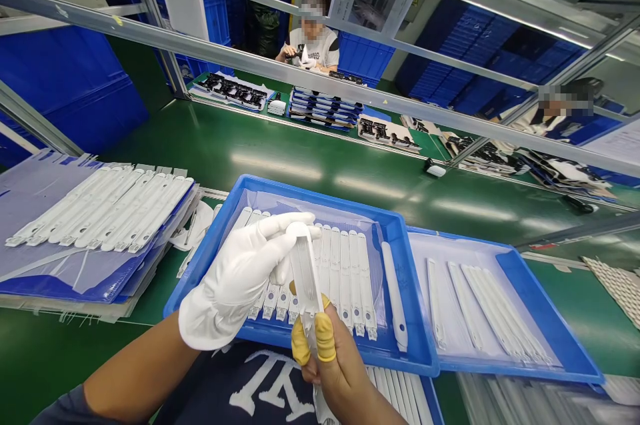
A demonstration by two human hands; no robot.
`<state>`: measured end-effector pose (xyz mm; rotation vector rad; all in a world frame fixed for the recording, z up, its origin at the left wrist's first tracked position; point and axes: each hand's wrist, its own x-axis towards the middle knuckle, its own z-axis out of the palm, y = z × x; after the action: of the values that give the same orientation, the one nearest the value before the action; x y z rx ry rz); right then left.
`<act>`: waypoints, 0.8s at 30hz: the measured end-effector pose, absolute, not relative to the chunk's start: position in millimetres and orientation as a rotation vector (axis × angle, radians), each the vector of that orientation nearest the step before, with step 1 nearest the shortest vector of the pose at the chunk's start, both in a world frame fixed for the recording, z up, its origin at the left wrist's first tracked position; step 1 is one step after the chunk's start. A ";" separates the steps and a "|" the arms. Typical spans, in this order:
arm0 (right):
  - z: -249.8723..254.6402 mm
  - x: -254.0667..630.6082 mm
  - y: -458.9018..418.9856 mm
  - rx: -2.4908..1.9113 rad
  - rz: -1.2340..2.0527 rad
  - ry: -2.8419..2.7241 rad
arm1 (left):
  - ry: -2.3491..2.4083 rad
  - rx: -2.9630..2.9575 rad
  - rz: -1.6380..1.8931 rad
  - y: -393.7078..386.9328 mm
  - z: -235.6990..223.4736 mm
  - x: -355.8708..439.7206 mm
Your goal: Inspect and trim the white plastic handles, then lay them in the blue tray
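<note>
Your white-gloved left hand (233,281) has its fingers (285,226) extended and pressed together, just beside the top of the slotted white plastic strip (305,278). The strip's long axis points up and away from you, over the blue tray (320,197), pinched near its lower end by the yellow-cotted fingers (325,338) of your right hand (340,371), the nearer hand.

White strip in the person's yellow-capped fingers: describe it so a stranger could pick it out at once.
On the green workbench sits a blue tray holding a row of white strips. Above it, the right hand pinches one white strip in yellow-capped fingers; it alone is lifted clear of the row.
</note>
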<state>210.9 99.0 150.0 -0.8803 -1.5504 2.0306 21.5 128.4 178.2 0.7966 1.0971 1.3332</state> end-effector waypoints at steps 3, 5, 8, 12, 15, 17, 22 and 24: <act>149.7 210.7 98.4 -0.898 2.045 -1.550 | 1.094 0.791 1.319 128.3 176.2 21.4; 148.4 210.2 98.2 -0.889 2.051 -1.529 | 1.071 0.795 1.298 127.4 174.6 20.5; 146.7 209.5 98.6 -0.855 2.062 -1.496 | 1.044 0.794 1.292 126.5 173.5 20.0; 147.1 209.9 97.8 -0.890 2.048 -1.519 | 1.025 0.765 1.323 128.0 175.2 21.9; 148.1 210.3 96.6 -0.890 2.084 -1.507 | 0.995 0.716 1.315 129.4 178.4 23.7; 148.5 209.9 96.9 -0.902 2.092 -1.507 | 0.982 0.671 1.325 130.0 180.0 24.4; 148.5 208.9 99.2 -0.963 2.092 -1.516 | 0.962 0.620 1.301 131.2 178.7 23.7; 148.5 209.2 98.9 -0.976 2.099 -1.511 | 0.966 0.625 1.297 131.9 177.4 23.3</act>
<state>209.2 98.9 148.5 -0.9760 -1.5114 2.0990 23.3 131.9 177.4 0.6247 0.9656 1.2968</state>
